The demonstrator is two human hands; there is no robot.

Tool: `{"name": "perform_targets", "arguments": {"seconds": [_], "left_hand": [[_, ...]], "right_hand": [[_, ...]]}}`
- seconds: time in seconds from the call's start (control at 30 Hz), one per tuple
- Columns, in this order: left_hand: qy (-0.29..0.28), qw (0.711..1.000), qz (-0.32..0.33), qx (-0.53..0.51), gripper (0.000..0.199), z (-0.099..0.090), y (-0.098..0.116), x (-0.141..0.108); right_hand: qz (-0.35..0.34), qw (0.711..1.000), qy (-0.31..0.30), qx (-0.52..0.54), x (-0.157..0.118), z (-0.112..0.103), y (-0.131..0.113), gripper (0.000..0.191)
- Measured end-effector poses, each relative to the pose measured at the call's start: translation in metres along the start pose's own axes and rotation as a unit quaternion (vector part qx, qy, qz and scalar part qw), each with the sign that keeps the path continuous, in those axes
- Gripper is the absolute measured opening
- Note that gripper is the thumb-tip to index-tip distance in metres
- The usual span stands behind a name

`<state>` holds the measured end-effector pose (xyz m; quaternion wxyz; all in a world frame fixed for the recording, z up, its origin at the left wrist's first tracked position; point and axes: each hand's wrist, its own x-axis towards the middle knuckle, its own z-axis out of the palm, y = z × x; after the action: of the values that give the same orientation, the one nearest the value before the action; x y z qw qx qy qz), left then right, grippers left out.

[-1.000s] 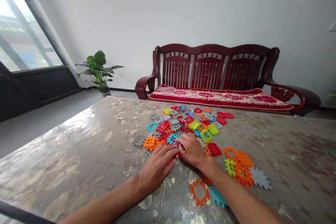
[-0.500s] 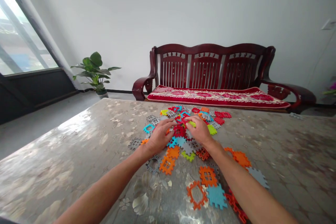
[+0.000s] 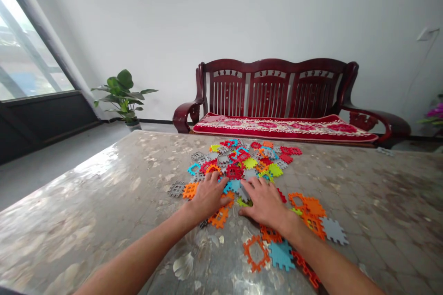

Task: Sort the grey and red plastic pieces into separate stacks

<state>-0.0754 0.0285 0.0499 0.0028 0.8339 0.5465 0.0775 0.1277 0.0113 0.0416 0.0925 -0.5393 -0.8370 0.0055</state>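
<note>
Many flat, notched puzzle tiles in red, orange, blue, green and grey lie in a loose pile on the table. My left hand rests over the pile's near left side, fingers apart, above orange tiles. To its right, my right hand is spread over grey and green tiles, its thumb pointing left. Neither hand visibly holds a tile. Close to the right forearm lie an orange ring tile, a blue tile and a grey tile. A dark grey tile sits left of my left hand.
Behind the table stands a dark red wooden bench with a red patterned cushion. A potted plant is at the back left, near a window. One grey piece lies at the table's far right edge.
Both hands have moved back toward me from the middle of the pile, and their fingers are more spread. Red and green tiles that they covered now show.
</note>
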Motion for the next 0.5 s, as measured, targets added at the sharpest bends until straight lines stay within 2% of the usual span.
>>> {"name": "perform_targets", "arguments": {"seconds": [0.1,0.2,0.4,0.5], "left_hand": [[0.004,1.0,0.006,-0.005,0.038,0.002,0.0,0.004],[0.011,1.0,0.027,0.006,0.035,0.004,-0.001,0.007],[-0.011,0.994,0.093,0.053,0.033,0.01,-0.005,0.01],[-0.007,0.995,0.089,0.039,0.035,0.012,-0.005,0.012]], "right_hand": [[0.002,1.0,-0.001,-0.028,0.0,0.0,-0.003,0.05],[-0.01,0.998,0.007,-0.059,0.0,-0.001,-0.008,0.036],[-0.016,0.995,0.01,-0.103,0.0,0.003,-0.014,0.022],[-0.018,0.994,0.012,-0.105,0.001,0.005,-0.011,0.028]]}}
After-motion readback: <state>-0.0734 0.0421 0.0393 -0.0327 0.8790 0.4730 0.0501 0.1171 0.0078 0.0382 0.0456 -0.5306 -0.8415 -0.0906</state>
